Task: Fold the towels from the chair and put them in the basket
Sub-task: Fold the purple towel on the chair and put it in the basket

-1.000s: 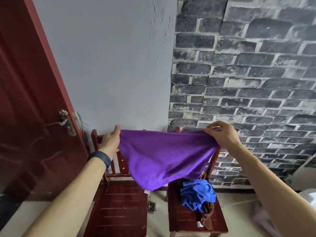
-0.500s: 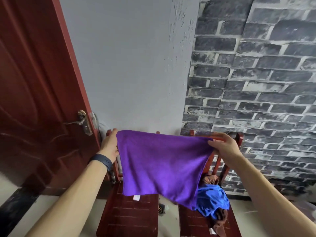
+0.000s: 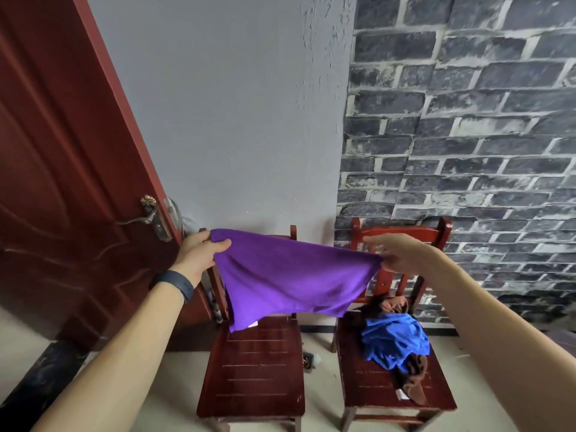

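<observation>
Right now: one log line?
left hand pinches purple towel corner | right hand holds opposite corner | towel spread midair | blue towel on right chair

Right chair (image 3: 374, 397): blue towel (image 3: 396, 341), brown towel (image 3: 414, 381) on seat.

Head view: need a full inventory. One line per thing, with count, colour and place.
purple towel: 1, purple, held spread in the air over the left chair
blue towel: 1, blue, bunched on the right chair's seat
brown towel: count unclear, brown, shows behind and in front of the blue towel
left chair: 1, dark red wood, beside the door
right chair: 1, dark red wood, before the brick wall
door: 1, red-brown, far left
door handle: 1, metal, at the door's edge
grey wall: 1, grey, centre
brick wall: 1, dark grey, right
basket: none in view
wristband: 1, dark blue, left wrist
left hand: grips the towel's top left corner
right hand: holds its top right corner
</observation>
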A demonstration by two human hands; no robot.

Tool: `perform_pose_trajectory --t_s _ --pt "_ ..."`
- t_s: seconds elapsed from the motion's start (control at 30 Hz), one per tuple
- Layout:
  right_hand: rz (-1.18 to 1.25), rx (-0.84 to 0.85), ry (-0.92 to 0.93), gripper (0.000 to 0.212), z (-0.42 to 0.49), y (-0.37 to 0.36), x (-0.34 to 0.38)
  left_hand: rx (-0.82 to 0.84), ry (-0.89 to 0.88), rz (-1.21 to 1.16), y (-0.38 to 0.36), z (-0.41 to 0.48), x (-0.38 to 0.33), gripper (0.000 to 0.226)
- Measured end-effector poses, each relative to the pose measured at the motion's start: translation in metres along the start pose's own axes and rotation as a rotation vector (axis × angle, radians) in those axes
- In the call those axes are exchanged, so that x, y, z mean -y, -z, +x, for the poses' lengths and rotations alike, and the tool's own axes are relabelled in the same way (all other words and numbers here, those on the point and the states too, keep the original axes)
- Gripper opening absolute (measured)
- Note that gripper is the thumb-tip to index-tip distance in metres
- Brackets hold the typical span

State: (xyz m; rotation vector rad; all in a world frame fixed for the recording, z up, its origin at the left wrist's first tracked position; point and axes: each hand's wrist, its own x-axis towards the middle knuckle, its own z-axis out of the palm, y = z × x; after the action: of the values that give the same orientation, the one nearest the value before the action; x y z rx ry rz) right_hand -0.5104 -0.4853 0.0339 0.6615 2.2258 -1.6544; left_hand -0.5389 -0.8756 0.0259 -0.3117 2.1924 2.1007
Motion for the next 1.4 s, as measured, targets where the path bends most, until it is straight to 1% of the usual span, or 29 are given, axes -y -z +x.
perform_pose_trajectory --t_s 0.03,0.07,0.1,0.13,0.2,0.23,0.33,0.43,0.57,0.67,0.7,0.73,0.8,0.87,0.93,1.07,1.13,1.23,1.3,1.4 --pt "-0.037 0.095 -0.02 0.007 0.002 0.002 -0.001 -0.016 -0.011 -0.007 0.001 0.002 0.001 0.026" --pt "-0.081 0.145 -0.005 0.017 0.002 0.003 -0.002 -0.035 -0.017 -0.018 0.003 0.002 0.002 0.026" --pt "-0.123 0.15 0.02 0.025 0.003 0.003 -0.003 -0.061 -0.016 -0.035 0.005 0.004 0.003 0.029" --pt "-0.123 0.115 0.033 0.029 0.004 0.002 -0.005 -0.091 -0.012 -0.049 0.008 0.006 0.006 0.036" --pt "-0.15 -0.036 0.09 0.027 0.004 -0.002 -0.01 -0.14 -0.007 -0.043 0.016 0.01 0.01 0.044" --pt "-0.156 -0.091 0.105 0.024 0.004 -0.005 -0.011 -0.14 -0.013 -0.011 0.019 0.011 0.011 0.042" --pt "-0.067 -0.202 0.107 0.013 0.009 -0.011 -0.015 -0.064 -0.047 0.078 0.026 0.009 0.014 0.025" --pt "-0.044 -0.281 0.142 0.008 0.009 -0.017 -0.016 -0.032 -0.078 0.094 0.031 0.006 0.013 0.022" --pt "0.072 -0.311 0.241 0.026 0.0 -0.03 -0.01 -0.027 -0.116 0.104 0.04 0.006 0.012 0.032" --pt "0.147 -0.365 0.333 0.029 -0.009 -0.038 -0.004 -0.031 -0.141 0.148 0.05 0.008 0.012 0.032" --pt "0.116 -0.383 0.359 0.028 -0.014 -0.04 -0.002 -0.046 -0.167 0.194 0.054 0.01 0.012 0.03" --pt "0.036 -0.409 0.379 0.026 -0.019 -0.042 0.0 -0.071 -0.204 0.261 0.057 0.01 0.011 0.028" --pt "-0.22 -0.478 0.445 0.025 -0.026 -0.046 0.003 -0.128 -0.269 0.436 0.061 0.006 0.008 0.029" --pt "-0.424 -0.549 0.566 0.027 -0.028 -0.05 0.002 -0.168 -0.323 0.585 0.063 0.0 0.004 0.03" --pt "-0.524 -0.589 0.665 0.026 -0.024 -0.053 -0.005 -0.202 -0.345 0.672 0.067 -0.006 0.005 0.028" --pt "-0.503 -0.604 0.719 0.025 -0.02 -0.066 -0.029 -0.276 -0.325 0.746 0.076 -0.021 0.021 0.025" --pt "-0.451 -0.585 0.706 0.025 -0.02 -0.077 -0.051 -0.29 -0.3 0.763 0.08 -0.035 0.039 0.021" --pt "-0.438 -0.524 0.665 0.022 -0.023 -0.098 -0.1 -0.294 -0.2 0.772 0.092 -0.059 0.085 0.018" --pt "-0.465 -0.456 0.62 0.02 -0.025 -0.114 -0.142 -0.283 -0.121 0.887 0.101 -0.076 0.123 0.015" --pt "-0.476 -0.359 0.504 0.018 -0.032 -0.138 -0.205 -0.223 0.012 1.119 0.11 -0.103 0.177 0.023"
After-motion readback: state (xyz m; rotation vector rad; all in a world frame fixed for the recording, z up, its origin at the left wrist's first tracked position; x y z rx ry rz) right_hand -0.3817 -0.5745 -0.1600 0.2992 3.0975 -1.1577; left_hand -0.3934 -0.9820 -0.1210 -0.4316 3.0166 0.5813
